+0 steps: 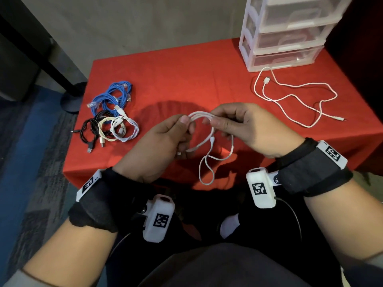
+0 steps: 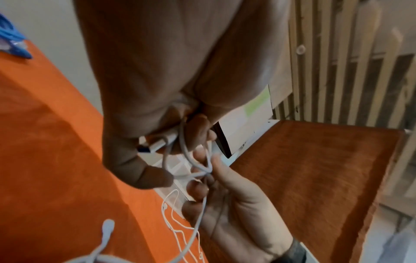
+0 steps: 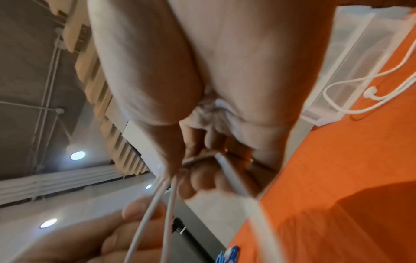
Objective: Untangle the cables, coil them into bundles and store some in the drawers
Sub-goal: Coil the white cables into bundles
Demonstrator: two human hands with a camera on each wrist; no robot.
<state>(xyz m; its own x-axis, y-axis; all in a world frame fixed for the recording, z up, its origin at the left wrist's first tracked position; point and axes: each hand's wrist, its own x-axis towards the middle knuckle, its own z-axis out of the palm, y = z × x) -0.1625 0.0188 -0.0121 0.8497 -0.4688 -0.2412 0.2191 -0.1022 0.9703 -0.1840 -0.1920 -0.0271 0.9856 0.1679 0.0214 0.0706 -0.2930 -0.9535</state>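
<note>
Red cloth covers the table (image 1: 186,75); above its near edge both hands pinch a white cable (image 1: 209,139), left hand (image 1: 165,139) and right hand (image 1: 244,129) each curled round its looped strands, the rest dangling below; coiled bundles (image 1: 112,114) lie at the left; a loose white cable (image 1: 290,98) sprawls before the drawers (image 1: 288,36) at the far right.
</note>
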